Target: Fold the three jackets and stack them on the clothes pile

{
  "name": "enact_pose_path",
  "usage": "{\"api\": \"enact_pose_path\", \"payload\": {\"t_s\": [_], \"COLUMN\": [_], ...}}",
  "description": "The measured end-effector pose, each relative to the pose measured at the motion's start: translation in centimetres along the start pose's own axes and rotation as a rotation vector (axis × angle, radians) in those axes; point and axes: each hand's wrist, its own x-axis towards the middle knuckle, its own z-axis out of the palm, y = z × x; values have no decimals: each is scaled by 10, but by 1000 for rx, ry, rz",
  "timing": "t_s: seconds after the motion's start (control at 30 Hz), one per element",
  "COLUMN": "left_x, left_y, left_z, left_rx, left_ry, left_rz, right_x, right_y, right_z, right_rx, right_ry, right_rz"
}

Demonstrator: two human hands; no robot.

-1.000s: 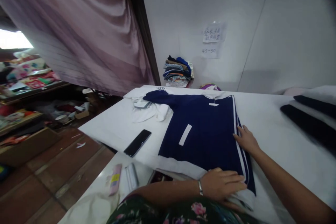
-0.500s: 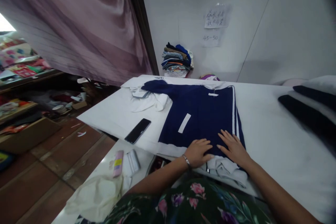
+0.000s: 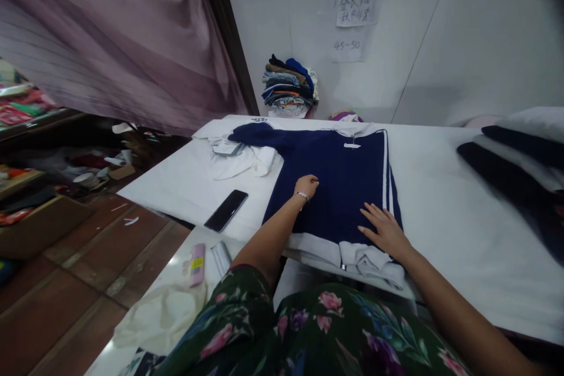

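Observation:
A navy jacket (image 3: 335, 188) with white side stripes and a white hem lies spread on the white table (image 3: 440, 217), one sleeve stretched out to the left. My left hand (image 3: 307, 186) is over the left half of its front, fingers curled together. A tiny white bit shows at the fingertips, but what they grip is hidden. Flat on the lower right front, near the stripes, rests my right hand (image 3: 384, 229), open with fingers spread. Bunched white fabric (image 3: 374, 263) sits at the hem below it. A small white strip (image 3: 352, 145) marks the upper chest.
A black phone (image 3: 226, 210) lies left of the jacket, with crumpled white cloth (image 3: 244, 163) behind it. Folded clothes (image 3: 288, 87) are stacked by the wall. Dark garments (image 3: 506, 179) hang over the right side. A pink packet (image 3: 197, 264) is on the lower surface at left.
My left hand has moved from the hem up onto the jacket's front and curled its fingers; the white pocket strip there no longer shows. My right hand stays flat. The view has shifted slightly.

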Motion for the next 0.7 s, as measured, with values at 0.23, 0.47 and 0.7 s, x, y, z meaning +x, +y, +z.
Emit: {"api": "enact_pose_path", "payload": {"t_s": [0.23, 0.47, 0.7], "left_x": [7, 10, 1], "left_y": [-6, -7, -2], "left_z": [17, 21, 9], "left_rx": [48, 109, 118], "left_ry": [34, 36, 91], "left_rz": [-50, -44, 3], "right_x": [-1, -1, 1], "right_y": [-2, 2, 5], "right_z": [-2, 4, 12], "right_rx": [1, 31, 93], "right_ry": [-10, 61, 88], "right_rz": [15, -38, -11]}}
